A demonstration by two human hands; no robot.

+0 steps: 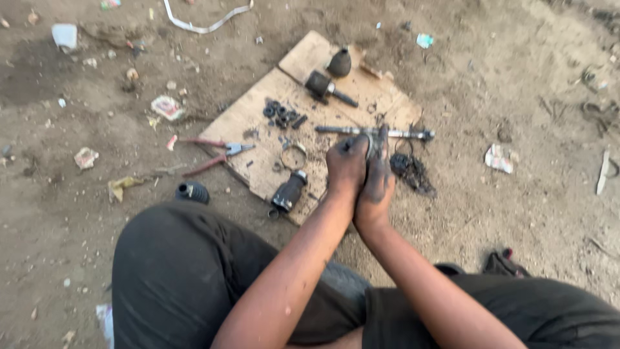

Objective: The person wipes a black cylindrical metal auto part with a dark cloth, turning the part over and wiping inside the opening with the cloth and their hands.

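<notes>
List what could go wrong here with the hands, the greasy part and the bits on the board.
1. Both hands, left hand and right hand, are black with grease, so the small part pressed between them may slip.
2. The board lies on bare dirt; grit could foul the shaft and the loose small pieces.

A small dark, grease-blackened part (374, 147) was clasped between the two palms, most of it hidden, so its shape could not be told. It was held upright over the near edge of a cardboard sheet, just in front of a thin metal shaft (374, 132) that was laid crosswise on it.
</notes>
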